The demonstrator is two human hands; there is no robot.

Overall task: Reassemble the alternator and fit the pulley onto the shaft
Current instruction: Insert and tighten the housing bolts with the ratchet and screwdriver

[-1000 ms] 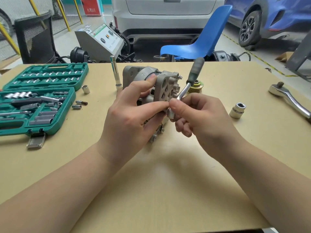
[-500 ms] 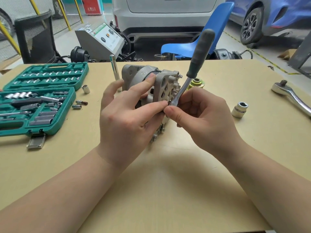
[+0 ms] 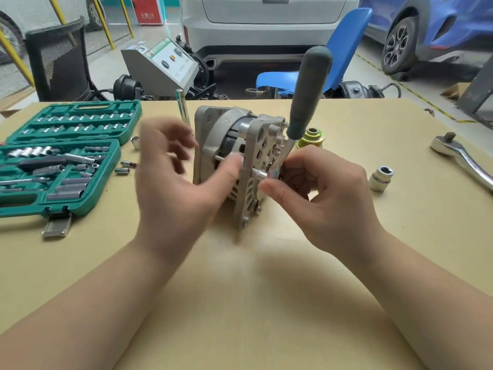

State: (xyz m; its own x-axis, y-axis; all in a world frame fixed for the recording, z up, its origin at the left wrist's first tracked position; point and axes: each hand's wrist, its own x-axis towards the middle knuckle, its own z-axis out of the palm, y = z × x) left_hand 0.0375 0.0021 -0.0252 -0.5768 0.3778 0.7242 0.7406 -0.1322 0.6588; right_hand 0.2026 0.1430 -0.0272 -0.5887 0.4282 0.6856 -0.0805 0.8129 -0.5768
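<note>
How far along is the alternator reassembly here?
Done: alternator housing halves joined. In hand: right hand holds the small ratchet on a through bolt; left hand is open beside it. Left: pulley lies on the table, unfitted.

A tan table (image 3: 266,303) carries an open green socket case (image 3: 61,156) at the left, its lid and tray filled with chrome sockets and bits. A metal latch (image 3: 57,227) hangs off the case's front edge. Several loose small sockets (image 3: 125,167) lie just right of the case, and another (image 3: 135,142) stands near the lid corner. A long chrome extension bar (image 3: 182,108) stands upright farther back. At the right a larger socket (image 3: 381,178) stands on end, and a chrome ratchet wrench (image 3: 461,158) lies near the edge. Beyond the table are a blue plastic chair (image 3: 344,46), a grey test machine (image 3: 165,65), a black mesh bin (image 3: 57,62), a white car (image 3: 266,22) and a blue car (image 3: 440,25).
</note>
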